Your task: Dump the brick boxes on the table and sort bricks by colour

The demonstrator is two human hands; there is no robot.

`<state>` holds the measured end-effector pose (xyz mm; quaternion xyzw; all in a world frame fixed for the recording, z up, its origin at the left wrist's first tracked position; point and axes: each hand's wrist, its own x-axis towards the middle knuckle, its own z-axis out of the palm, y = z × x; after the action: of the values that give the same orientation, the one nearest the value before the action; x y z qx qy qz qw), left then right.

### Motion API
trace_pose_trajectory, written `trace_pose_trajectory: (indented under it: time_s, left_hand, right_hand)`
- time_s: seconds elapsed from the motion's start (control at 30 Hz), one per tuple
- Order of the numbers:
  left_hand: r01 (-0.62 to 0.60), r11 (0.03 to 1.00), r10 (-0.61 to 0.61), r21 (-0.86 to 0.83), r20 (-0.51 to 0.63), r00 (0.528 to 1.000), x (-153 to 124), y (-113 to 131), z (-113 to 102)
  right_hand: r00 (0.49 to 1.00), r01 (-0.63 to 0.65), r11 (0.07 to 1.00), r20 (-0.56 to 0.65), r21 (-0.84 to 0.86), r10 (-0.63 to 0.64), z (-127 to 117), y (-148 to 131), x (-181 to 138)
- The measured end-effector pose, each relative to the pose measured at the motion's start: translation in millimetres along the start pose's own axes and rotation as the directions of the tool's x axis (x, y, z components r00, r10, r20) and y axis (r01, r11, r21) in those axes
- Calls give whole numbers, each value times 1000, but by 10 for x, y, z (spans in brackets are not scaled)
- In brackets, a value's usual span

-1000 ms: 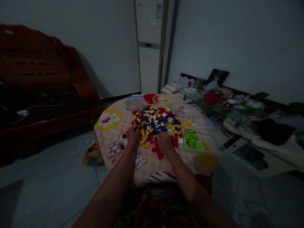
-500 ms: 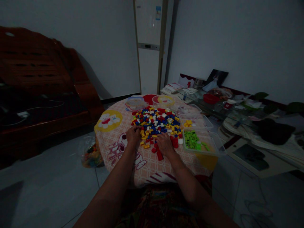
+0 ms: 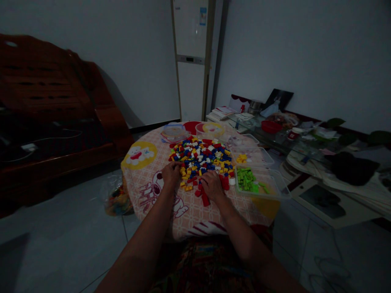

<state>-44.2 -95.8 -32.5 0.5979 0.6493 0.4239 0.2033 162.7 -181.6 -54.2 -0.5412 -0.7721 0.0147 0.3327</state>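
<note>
A heap of small red, blue, yellow and white bricks lies on a round table covered by a cartoon-print cloth. My left hand rests at the heap's near left edge, fingers curled down into the bricks. My right hand sits at the near middle of the heap, fingers bent over some red bricks. What either hand grips is hidden. A clear tray of green bricks stands just right of my right hand.
Behind the green tray is a clear tray with a few yellow bricks. Round lidded tubs stand at the table's far edge. A plastic bag lies on the floor at left, a cluttered low glass table at right, a wooden bench at left.
Both hands stay at the near edge of the heap; my right hand has shifted very slightly. Nothing else has moved.
</note>
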Motion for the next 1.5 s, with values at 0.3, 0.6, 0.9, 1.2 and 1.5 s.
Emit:
trace_pose_trajectory:
  time_s: [0.3, 0.6, 0.9, 1.2, 1.5]
  left_hand:
    - [18, 1000, -18, -16, -1, 1000, 2, 1, -3]
    - [-10, 1000, 10, 2, -6, 1000, 33, -80, 47]
    - [-2, 1000, 2, 1, -7, 1000, 26, -72, 42]
    - [-13, 1000, 13, -5, -5, 1000, 40, -90, 47]
    - [-8, 1000, 8, 4, 2, 1000, 25, -82, 42]
  right_hand:
    - [1000, -4, 999, 13, 45, 3, -25, -14, -7]
    - [990, -72, 996, 120, -51, 78, -44, -85, 58]
    - [986, -5, 991, 166, -133, 27, -13, -107, 145]
    - [986, -24, 995, 162, -100, 40, -2, -77, 137]
    - [993, -102, 994, -68, -50, 98, -228, -25, 81]
